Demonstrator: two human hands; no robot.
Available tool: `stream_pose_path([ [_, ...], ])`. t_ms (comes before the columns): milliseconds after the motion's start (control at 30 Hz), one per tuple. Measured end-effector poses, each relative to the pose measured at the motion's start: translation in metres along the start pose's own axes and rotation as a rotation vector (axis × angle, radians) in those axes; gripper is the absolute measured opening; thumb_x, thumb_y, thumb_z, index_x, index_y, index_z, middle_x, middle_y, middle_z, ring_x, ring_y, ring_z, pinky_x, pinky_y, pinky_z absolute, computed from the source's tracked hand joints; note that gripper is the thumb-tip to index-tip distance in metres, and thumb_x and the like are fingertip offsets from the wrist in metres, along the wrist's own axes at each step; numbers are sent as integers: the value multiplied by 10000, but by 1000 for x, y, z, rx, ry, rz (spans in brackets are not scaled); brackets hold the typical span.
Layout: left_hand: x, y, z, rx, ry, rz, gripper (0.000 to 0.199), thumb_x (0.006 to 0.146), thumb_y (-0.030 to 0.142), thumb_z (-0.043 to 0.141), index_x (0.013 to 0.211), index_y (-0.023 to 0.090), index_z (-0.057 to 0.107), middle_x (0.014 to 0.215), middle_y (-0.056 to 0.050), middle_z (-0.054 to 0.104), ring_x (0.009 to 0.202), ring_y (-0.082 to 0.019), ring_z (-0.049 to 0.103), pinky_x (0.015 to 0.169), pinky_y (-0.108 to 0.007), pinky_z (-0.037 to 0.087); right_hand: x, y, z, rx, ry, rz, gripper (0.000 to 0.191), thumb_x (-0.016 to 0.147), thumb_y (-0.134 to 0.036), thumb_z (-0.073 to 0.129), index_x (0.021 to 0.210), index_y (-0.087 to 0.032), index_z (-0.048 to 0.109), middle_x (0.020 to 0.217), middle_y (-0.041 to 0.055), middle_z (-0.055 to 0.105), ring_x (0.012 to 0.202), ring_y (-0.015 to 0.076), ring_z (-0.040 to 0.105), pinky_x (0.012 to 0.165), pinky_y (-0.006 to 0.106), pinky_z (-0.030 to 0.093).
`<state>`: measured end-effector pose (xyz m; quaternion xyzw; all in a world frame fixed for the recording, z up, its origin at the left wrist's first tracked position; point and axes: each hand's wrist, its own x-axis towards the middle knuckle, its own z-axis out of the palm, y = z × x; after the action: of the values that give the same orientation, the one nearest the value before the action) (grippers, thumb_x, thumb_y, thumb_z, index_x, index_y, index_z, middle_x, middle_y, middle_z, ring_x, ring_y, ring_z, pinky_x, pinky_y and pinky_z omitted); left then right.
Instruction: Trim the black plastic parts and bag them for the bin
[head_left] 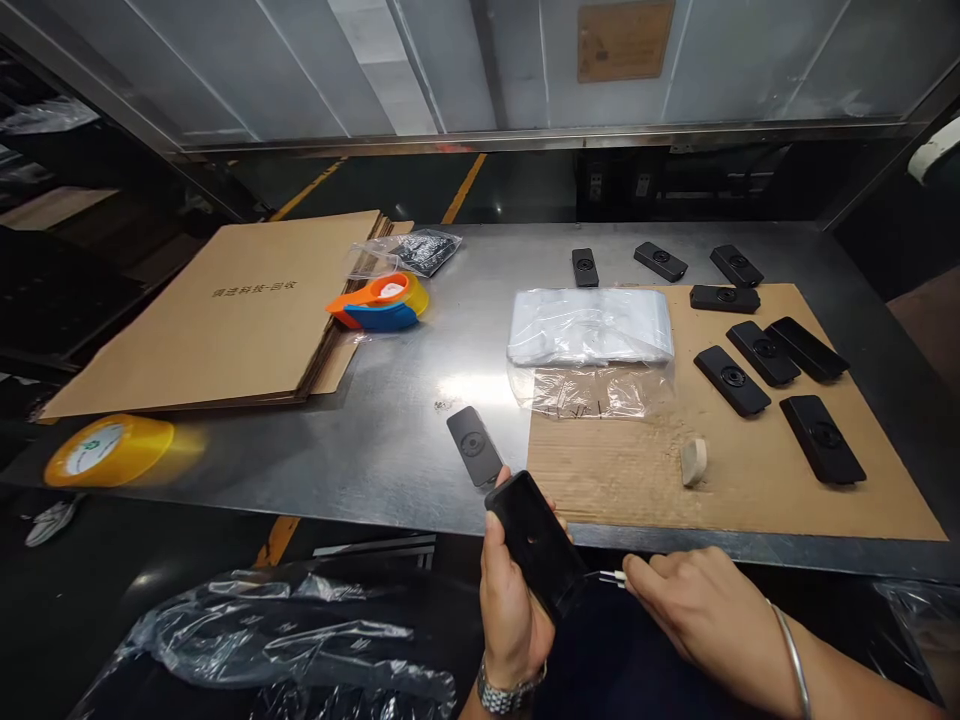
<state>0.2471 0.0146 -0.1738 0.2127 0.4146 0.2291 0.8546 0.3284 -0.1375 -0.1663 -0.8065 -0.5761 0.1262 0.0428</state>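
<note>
My left hand is wrapped round a black plastic shell, its hollow side facing up, near the table's front edge. To the right, my right hand pinches a small tool with a pale tip; its thin end reaches the shell's lower right end. Just behind the shell, a black rectangular part with a round detail lies on the metal table. Several similar black parts lie at the right, on and behind a cardboard sheet. A pale block sits on that sheet.
Flat cardboard is stacked at the left, with an orange and blue tape dispenser beside it. A yellow tape roll stands at the front left. Clear plastic bags lie mid-table. Black plastic wrapping is below the front edge.
</note>
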Motion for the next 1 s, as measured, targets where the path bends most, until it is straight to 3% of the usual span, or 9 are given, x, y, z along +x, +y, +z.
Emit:
stream_pose_path([
  [200, -1, -8, -5, 66, -9, 101, 553, 806, 509, 458, 1315, 338, 325, 883, -53, 635, 766, -166, 601, 680, -281, 516, -2, 4, 8, 189, -72, 108, 270, 938, -262, 289, 752, -199, 474, 565, -13, 540, 505, 146, 506, 494, 256, 226],
  [267, 0, -8, -7, 80, -29, 109, 577, 799, 520, 463, 1324, 337, 306, 880, -58, 642, 743, -166, 602, 675, -289, 519, -1, 7, 12, 539, -218, 151, 350, 949, -336, 240, 769, -188, 500, 531, -23, 492, 479, 119, 475, 486, 230, 288],
  [400, 5, -4, -5, 38, -83, 55, 532, 818, 489, 451, 1314, 352, 316, 864, -54, 639, 707, -158, 599, 639, -295, 524, -1, 9, 20, 1423, -715, 165, 474, 906, -517, 249, 866, -148, 544, 476, -60, 424, 331, 56, 324, 353, 165, 264],
  [467, 9, -2, -3, 0, -126, -47, 471, 838, 436, 446, 1291, 339, 362, 839, -45, 634, 687, -153, 598, 627, -305, 525, -2, 9, 18, 1546, -634, 155, 453, 870, -550, 336, 864, -140, 528, 520, -56, 430, 375, 53, 342, 366, 161, 270],
  [567, 14, -2, -2, -58, -172, -314, 356, 844, 401, 450, 1111, 193, 562, 800, -59, 643, 654, -163, 609, 609, -316, 531, 2, 9, 4, 1258, -174, 151, 312, 861, -456, 441, 783, -158, 490, 609, -48, 411, 531, 71, 375, 502, 190, 317],
  [633, 16, -5, -2, -68, -207, -509, 401, 839, 430, 440, 899, 83, 631, 740, -94, 653, 628, -183, 620, 587, -314, 533, 6, 9, -5, 983, 39, 109, 261, 884, -368, 431, 725, -166, 472, 640, -40, 410, 587, 83, 373, 558, 212, 305],
  [700, 15, -9, -2, -71, -235, -630, 442, 839, 442, 431, 800, 51, 634, 692, -113, 658, 620, -195, 631, 590, -307, 532, 11, 8, -9, 798, 94, 15, 247, 904, -331, 401, 727, -175, 472, 647, -35, 440, 586, 89, 384, 557, 224, 294],
  [800, 12, -16, 0, -83, -214, -687, 406, 856, 405, 417, 818, 64, 634, 661, -93, 661, 624, -187, 637, 641, -301, 524, 16, 3, -2, 603, 94, -117, 288, 897, -412, 405, 730, -188, 474, 650, -29, 503, 569, 100, 427, 529, 242, 277],
  [1000, 4, -24, 2, -29, -200, -707, 429, 864, 404, 401, 784, 50, 630, 672, -102, 658, 630, -183, 633, 685, -286, 504, 17, -8, 15, 419, 80, -100, 381, 806, -541, 504, 659, -192, 460, 589, -34, 558, 506, 114, 489, 466, 274, 203],
])
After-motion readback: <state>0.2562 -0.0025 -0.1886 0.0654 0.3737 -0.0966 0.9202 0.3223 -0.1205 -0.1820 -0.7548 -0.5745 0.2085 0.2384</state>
